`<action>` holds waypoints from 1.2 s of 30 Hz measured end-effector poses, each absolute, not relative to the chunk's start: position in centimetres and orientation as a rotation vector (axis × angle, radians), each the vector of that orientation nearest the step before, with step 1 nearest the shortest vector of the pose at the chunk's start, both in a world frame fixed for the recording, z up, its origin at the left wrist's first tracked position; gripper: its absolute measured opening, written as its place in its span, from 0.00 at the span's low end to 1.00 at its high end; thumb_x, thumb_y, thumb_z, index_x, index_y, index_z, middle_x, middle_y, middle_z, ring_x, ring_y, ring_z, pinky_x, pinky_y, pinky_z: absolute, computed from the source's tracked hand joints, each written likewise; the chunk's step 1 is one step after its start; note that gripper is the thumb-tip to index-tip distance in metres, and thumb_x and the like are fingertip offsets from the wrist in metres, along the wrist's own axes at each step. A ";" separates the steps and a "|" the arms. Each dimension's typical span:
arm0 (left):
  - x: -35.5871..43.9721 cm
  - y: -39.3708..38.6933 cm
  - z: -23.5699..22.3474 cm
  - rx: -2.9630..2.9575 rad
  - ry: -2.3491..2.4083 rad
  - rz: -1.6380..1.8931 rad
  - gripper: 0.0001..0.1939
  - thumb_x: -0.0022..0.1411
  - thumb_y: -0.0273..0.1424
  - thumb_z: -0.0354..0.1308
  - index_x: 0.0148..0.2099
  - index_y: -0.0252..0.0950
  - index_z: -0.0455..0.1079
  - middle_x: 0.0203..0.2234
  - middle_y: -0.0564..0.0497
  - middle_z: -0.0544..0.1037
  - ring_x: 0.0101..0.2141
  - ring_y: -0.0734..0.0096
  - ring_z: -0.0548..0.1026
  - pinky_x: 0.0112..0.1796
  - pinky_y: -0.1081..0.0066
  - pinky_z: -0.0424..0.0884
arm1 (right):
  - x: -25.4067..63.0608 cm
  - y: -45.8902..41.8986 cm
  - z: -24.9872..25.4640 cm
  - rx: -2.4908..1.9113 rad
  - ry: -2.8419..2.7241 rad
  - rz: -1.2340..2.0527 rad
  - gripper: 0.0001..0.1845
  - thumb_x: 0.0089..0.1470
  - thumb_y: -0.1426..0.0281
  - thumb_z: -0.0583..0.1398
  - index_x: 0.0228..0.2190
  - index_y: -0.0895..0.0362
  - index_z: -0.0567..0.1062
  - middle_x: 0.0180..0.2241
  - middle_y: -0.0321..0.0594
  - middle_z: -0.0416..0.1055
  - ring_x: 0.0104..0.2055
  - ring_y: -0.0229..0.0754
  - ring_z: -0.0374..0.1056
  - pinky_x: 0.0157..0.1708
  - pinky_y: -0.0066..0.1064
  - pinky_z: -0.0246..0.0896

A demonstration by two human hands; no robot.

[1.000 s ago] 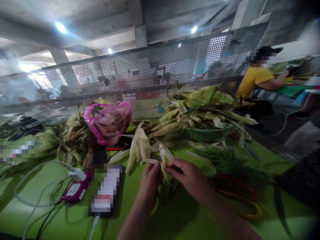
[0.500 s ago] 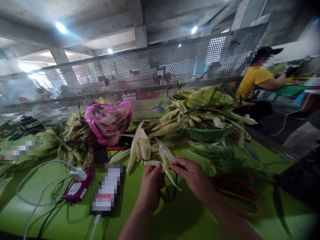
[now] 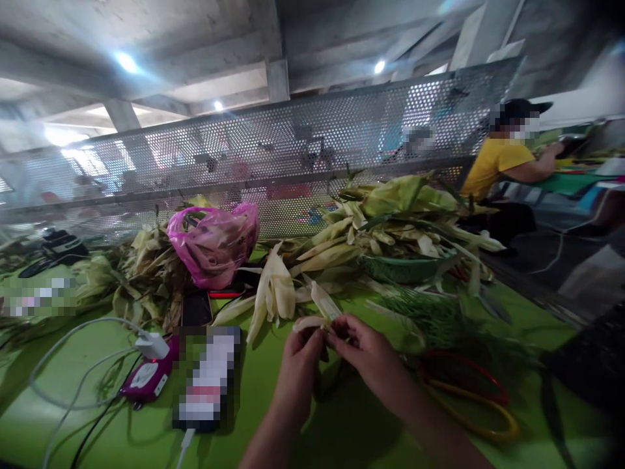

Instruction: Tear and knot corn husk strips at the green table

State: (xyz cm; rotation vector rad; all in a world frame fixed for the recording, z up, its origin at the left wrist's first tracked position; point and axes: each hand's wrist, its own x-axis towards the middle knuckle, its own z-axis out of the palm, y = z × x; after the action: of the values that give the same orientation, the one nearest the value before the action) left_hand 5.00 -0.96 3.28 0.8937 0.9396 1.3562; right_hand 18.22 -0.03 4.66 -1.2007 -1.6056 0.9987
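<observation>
Pale strips of corn husk [image 3: 323, 301] are pinched between my two hands, just above the green table [image 3: 361, 430]. My left hand [image 3: 300, 355] is closed, thumb and forefinger pressed on the husk where the strips meet. Close against it, my right hand [image 3: 364, 345] also grips the husk with curled fingers. One strip bends over the left fingers and another sticks up and away from me. A folded bunch of husks [image 3: 276, 286] lies just beyond the left hand. What sits beneath my fingers is hidden.
A heap of corn husks [image 3: 400, 228] fills a green basket [image 3: 405, 268]. Left of it stands a pink plastic bag [image 3: 215, 244]. A phone [image 3: 208, 378] and a purple power strip [image 3: 151, 374] lie at left. Scissors [image 3: 469, 391] and green strands [image 3: 430, 312] lie at right. A person in yellow [image 3: 502, 159] sits beyond.
My hands have drawn closer together on the husk. The strip that pointed down toward me is now out of sight, and the right fingers curl over more of the husk.
</observation>
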 end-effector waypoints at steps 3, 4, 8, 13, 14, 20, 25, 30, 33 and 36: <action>5.1 -0.9 3.5 0.883 0.926 1.310 0.11 0.54 0.36 0.63 0.37 0.34 0.74 0.27 0.53 0.71 0.27 0.76 0.63 0.30 0.75 0.60 | 18.8 0.5 4.4 -1.199 -1.592 1.041 0.09 0.52 0.62 0.60 0.30 0.55 0.72 0.28 0.36 0.72 0.32 0.42 0.68 0.33 0.31 0.62; 5.1 -1.0 3.5 0.887 0.924 1.302 0.11 0.53 0.35 0.63 0.37 0.33 0.74 0.27 0.53 0.70 0.26 0.76 0.63 0.29 0.75 0.60 | 19.0 0.5 4.3 -1.211 -1.606 1.022 0.09 0.53 0.62 0.60 0.29 0.55 0.72 0.27 0.35 0.71 0.31 0.41 0.67 0.32 0.30 0.61; 4.8 -1.0 3.5 0.824 0.883 1.241 0.10 0.53 0.33 0.63 0.36 0.33 0.73 0.22 0.57 0.63 0.22 0.80 0.57 0.23 0.77 0.52 | 19.8 0.5 4.5 -1.216 -1.646 0.908 0.09 0.54 0.63 0.59 0.27 0.54 0.73 0.23 0.32 0.65 0.27 0.38 0.60 0.28 0.28 0.55; 4.5 -0.9 3.1 0.680 0.785 1.158 0.10 0.51 0.32 0.64 0.28 0.33 0.66 0.19 0.59 0.56 0.18 0.83 0.49 0.20 0.78 0.45 | 19.9 0.5 4.7 -1.185 -1.573 0.972 0.08 0.53 0.65 0.59 0.26 0.55 0.72 0.22 0.30 0.61 0.25 0.37 0.57 0.26 0.28 0.52; 4.4 -0.8 3.1 0.663 0.760 1.146 0.11 0.50 0.32 0.64 0.28 0.33 0.65 0.19 0.60 0.56 0.18 0.83 0.49 0.20 0.78 0.44 | 20.0 0.5 4.7 -1.177 -1.559 0.984 0.08 0.53 0.64 0.59 0.26 0.55 0.72 0.22 0.30 0.61 0.26 0.37 0.57 0.27 0.28 0.52; 4.3 -0.9 3.4 0.749 0.738 1.172 0.12 0.52 0.35 0.65 0.35 0.33 0.69 0.22 0.56 0.65 0.19 0.83 0.56 0.21 0.79 0.51 | 20.4 0.8 4.7 -1.072 -1.551 1.170 0.11 0.54 0.61 0.60 0.36 0.54 0.74 0.29 0.34 0.69 0.34 0.41 0.64 0.35 0.31 0.57; 5.0 -0.4 2.1 0.952 0.918 1.161 0.21 0.45 0.41 0.69 0.37 0.32 0.71 0.20 0.54 0.70 0.21 0.78 0.63 0.23 0.77 0.56 | 20.8 1.5 4.0 -1.076 -1.505 1.225 0.13 0.52 0.60 0.61 0.25 0.57 0.74 0.24 0.32 0.66 0.29 0.38 0.61 0.32 0.29 0.54; 6.2 -0.2 0.9 1.155 0.997 1.163 0.14 0.45 0.36 0.68 0.30 0.33 0.70 0.22 0.51 0.73 0.26 0.71 0.70 0.29 0.73 0.63 | 20.8 2.0 2.8 -1.074 -1.122 1.412 0.10 0.43 0.64 0.66 0.22 0.59 0.75 0.20 0.31 0.64 0.22 0.32 0.54 0.23 0.27 0.45; 6.6 -0.8 0.7 1.332 1.072 1.178 0.07 0.49 0.30 0.63 0.30 0.34 0.69 0.24 0.51 0.75 0.28 0.68 0.71 0.32 0.72 0.64 | 20.8 2.3 2.3 -1.066 -1.018 1.444 0.10 0.38 0.65 0.67 0.21 0.59 0.75 0.19 0.31 0.64 0.20 0.31 0.53 0.20 0.26 0.43; 6.8 -1.3 0.5 1.451 1.101 1.089 0.03 0.52 0.27 0.58 0.31 0.35 0.67 0.24 0.52 0.73 0.28 0.69 0.70 0.30 0.73 0.63 | 21.1 2.7 2.0 -1.054 -0.934 1.444 0.11 0.36 0.65 0.67 0.21 0.59 0.75 0.18 0.31 0.64 0.19 0.31 0.53 0.19 0.26 0.42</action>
State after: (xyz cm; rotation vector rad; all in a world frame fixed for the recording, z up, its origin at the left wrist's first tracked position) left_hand 6.80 -1.34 0.46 1.4511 1.1008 1.0888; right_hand 21.15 2.68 1.98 -1.0539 -0.9341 1.4436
